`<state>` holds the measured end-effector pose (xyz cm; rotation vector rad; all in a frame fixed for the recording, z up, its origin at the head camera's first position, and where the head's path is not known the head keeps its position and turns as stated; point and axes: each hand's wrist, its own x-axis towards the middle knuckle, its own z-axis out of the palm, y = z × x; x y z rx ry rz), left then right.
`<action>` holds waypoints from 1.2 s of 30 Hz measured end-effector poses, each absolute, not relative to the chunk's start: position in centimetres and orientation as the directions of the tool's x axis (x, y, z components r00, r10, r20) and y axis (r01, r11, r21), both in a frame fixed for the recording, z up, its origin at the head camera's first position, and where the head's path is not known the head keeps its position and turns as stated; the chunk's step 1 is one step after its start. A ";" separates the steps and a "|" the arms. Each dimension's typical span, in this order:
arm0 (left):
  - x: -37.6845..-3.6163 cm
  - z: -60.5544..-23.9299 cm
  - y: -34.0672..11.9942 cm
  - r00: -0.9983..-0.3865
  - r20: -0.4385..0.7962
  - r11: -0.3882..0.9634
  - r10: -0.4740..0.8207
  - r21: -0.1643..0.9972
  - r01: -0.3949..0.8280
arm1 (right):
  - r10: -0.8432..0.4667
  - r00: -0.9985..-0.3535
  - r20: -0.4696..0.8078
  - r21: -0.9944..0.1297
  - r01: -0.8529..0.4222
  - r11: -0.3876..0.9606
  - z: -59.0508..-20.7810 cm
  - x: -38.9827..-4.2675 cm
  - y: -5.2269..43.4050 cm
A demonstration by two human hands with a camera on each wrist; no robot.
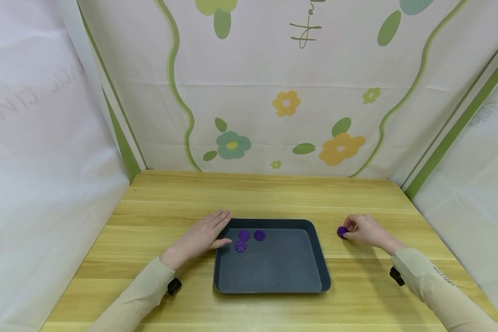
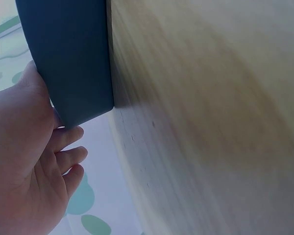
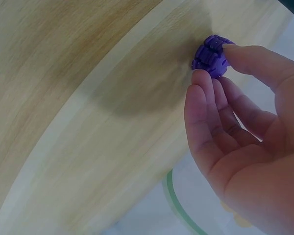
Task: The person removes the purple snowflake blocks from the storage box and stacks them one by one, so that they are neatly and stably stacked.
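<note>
A dark grey rectangular tray (image 1: 275,272) lies on the wooden table. Three purple notched plastic discs, one of them the lone disc (image 1: 259,235), lie flat near its back left corner. At that same corner my left hand (image 1: 201,234) rests along the rim, fingers extended and thumb over the left edge. The left wrist view has the tray's outer wall (image 2: 73,54) beside the hand. Right of the tray, my right hand (image 1: 367,230) pinches a small stack of purple notched discs (image 3: 210,56) between thumb and fingertips, close over the tabletop.
The wooden table (image 1: 174,193) reaches back to a white fabric backdrop (image 1: 249,110) printed with flowers. Similar fabric panels stand at the left and right sides. Each sleeve has a black wrist camera, such as the left wrist camera (image 1: 174,286).
</note>
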<state>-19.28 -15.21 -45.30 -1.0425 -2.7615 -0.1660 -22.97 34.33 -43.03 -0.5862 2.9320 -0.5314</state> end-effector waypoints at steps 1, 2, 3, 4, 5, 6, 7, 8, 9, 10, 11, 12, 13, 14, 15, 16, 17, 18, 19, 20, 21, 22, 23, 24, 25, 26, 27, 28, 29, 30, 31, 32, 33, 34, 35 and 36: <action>-19.3 -45.3 -15.2 -0.736 0.213 0.747 0.643 0.039 0.664 | -0.386 -0.922 -0.033 -0.361 -0.349 0.865 -43.0 -22.9 34.3; -19.3 -45.4 -15.2 -0.735 0.215 0.747 0.643 0.039 0.664 | -0.387 -0.921 -0.032 -0.363 -0.350 0.863 -43.1 -22.9 34.4; -19.3 -45.4 -15.2 -0.734 0.216 0.746 0.644 0.040 0.665 | -0.385 -0.922 -0.031 -0.364 -0.348 0.864 -43.1 -22.9 34.4; -19.3 -45.4 -15.2 -0.733 0.219 0.744 0.644 0.040 0.666 | -0.391 -0.920 -0.031 -0.366 -0.354 0.861 -43.1 -22.9 34.4; -19.3 -45.5 -15.3 -0.731 0.224 0.743 0.645 0.039 0.668 | -0.391 -0.920 -0.032 -0.369 -0.353 0.860 -43.1 -22.9 34.5; -19.3 -45.5 -15.3 -0.729 0.227 0.742 0.645 0.039 0.669 | -0.388 -0.921 -0.034 -0.370 -0.349 0.861 -43.0 -22.9 34.5; -19.3 -45.6 -15.3 -0.728 0.229 0.742 0.646 0.036 0.670 | -0.389 -0.921 -0.035 -0.372 -0.349 0.860 -43.0 -22.9 34.5; -19.4 -45.6 -15.3 -0.727 0.229 0.741 0.647 0.034 0.670 | -0.390 -0.920 -0.039 -0.374 -0.348 0.860 -42.9 -22.9 34.5; -19.4 -45.6 -15.3 -0.727 0.228 0.742 0.647 0.033 0.670 | -0.387 -0.921 -0.044 -0.375 -0.344 0.861 -42.8 -22.9 34.5; -19.4 -45.6 -15.3 -0.728 0.226 0.742 0.647 0.031 0.669 | -0.388 -0.920 -0.049 -0.377 -0.343 0.861 -42.6 -22.9 34.5; -19.4 -45.6 -15.3 -0.729 0.224 0.744 0.647 0.028 0.668 | -0.384 -0.922 -0.051 -0.374 -0.339 0.863 -42.4 -22.9 34.5; -19.5 -45.6 -15.3 -0.731 0.220 0.745 0.646 0.025 0.667 | -0.382 -0.923 -0.051 -0.374 -0.337 0.864 -42.3 -22.9 34.4; -19.5 -45.7 -15.3 -0.730 0.218 0.745 0.647 0.021 0.667 | -0.384 -0.922 -0.048 -0.373 -0.340 0.863 -42.1 -23.0 34.3; -19.6 -45.6 -15.3 -0.731 0.217 0.745 0.647 0.021 0.666 | -0.381 -0.923 -0.042 -0.367 -0.341 0.866 -41.9 -23.0 34.2; -19.6 -45.6 -15.3 -0.730 0.217 0.745 0.648 0.018 0.666 | -0.385 -0.922 -0.035 -0.360 -0.348 0.866 -41.7 -23.1 34.0; -19.6 -45.6 -15.3 -0.730 0.218 0.745 0.648 0.015 0.666 | -0.388 -0.921 -0.031 -0.356 -0.353 0.865 -41.5 -23.1 33.9; -19.6 -45.6 -15.4 -0.728 0.221 0.745 0.649 0.010 0.667 | -0.391 -0.920 -0.024 -0.350 -0.359 0.865 -41.2 -23.2 33.6; -19.6 -45.6 -15.4 -0.725 0.224 0.743 0.651 0.007 0.669 | -0.393 -0.919 -0.022 -0.346 -0.362 0.866 -41.0 -23.2 33.4; -19.7 -45.6 -15.4 -0.723 0.227 0.742 0.653 0.004 0.671 | -0.396 -0.918 -0.019 -0.339 -0.366 0.866 -40.8 -23.2 33.1; -19.7 -45.6 -15.4 -0.720 0.231 0.740 0.655 0.002 0.673 | -0.399 -0.917 -0.021 -0.336 -0.370 0.866 -40.6 -23.2 32.9; -19.7 -45.6 -15.4 -0.718 0.233 0.738 0.656 0.002 0.674 | -0.403 -0.915 -0.025 -0.336 -0.372 0.865 -40.4 -23.2 32.6; -19.7 -45.6 -15.4 -0.717 0.234 0.737 0.656 0.003 0.675 | -0.408 -0.913 -0.027 -0.337 -0.376 0.863 -40.2 -23.2 32.3; -19.7 -45.6 -15.4 -0.716 0.237 0.736 0.657 0.004 0.677 | -0.411 -0.911 -0.028 -0.337 -0.379 0.862 -40.1 -23.3 31.9; -19.7 -45.6 -15.3 -0.716 0.236 0.736 0.657 0.007 0.677 | -0.417 -0.908 -0.028 -0.337 -0.384 0.860 -40.0 -23.3 31.6; -19.7 -45.6 -15.3 -0.716 0.235 0.735 0.657 0.009 0.678 | -0.423 -0.906 -0.027 -0.338 -0.390 0.857 -39.9 -23.3 31.3; -19.7 -45.6 -15.3 -0.717 0.234 0.736 0.656 0.012 0.677 | -0.432 -0.901 -0.024 -0.340 -0.399 0.851 -39.8 -23.3 31.0; -19.7 -45.6 -15.3 -0.718 0.233 0.737 0.655 0.013 0.676 | -0.436 -0.900 -0.022 -0.341 -0.403 0.849 -39.8 -23.4 30.7; -19.7 -45.6 -15.3 -0.718 0.232 0.736 0.656 0.013 0.677 | -0.444 -0.896 -0.018 -0.343 -0.411 0.845 -39.8 -23.4 30.3; -19.7 -45.6 -15.3 -0.717 0.234 0.735 0.657 0.012 0.678 | -0.452 -0.892 -0.012 -0.345 -0.420 0.839 -39.8 -23.5 30.0; -19.7 -45.6 -15.3 -0.716 0.235 0.735 0.657 0.011 0.678 | -0.463 -0.887 -0.006 -0.348 -0.432 0.832 -39.8 -23.5 29.7; -19.6 -45.6 -15.3 -0.715 0.237 0.734 0.658 0.011 0.679 | -0.467 -0.884 -0.003 -0.352 -0.436 0.828 -39.8 -23.5 29.3; -19.6 -45.6 -15.3 -0.713 0.241 0.733 0.658 0.009 0.680 | -0.474 -0.880 -0.002 -0.355 -0.443 0.823 -39.8 -23.4 29.0; -19.6 -45.6 -15.3 -0.712 0.242 0.733 0.659 0.008 0.680 | -0.475 -0.880 -0.007 -0.361 -0.440 0.822 -39.8 -23.4 28.6; -19.6 -45.6 -15.3 -0.711 0.244 0.732 0.659 0.009 0.681 | -0.481 -0.877 -0.013 -0.369 -0.443 0.817 -39.8 -23.4 28.3; -19.5 -45.6 -15.3 -0.712 0.244 0.732 0.659 0.008 0.681 | -0.487 -0.873 -0.016 -0.372 -0.447 0.813 -39.7 -23.4 27.9; -19.5 -45.6 -15.3 -0.712 0.243 0.733 0.658 0.009 0.680 | -0.494 -0.869 -0.020 -0.372 -0.452 0.811 -39.7 -23.3 27.6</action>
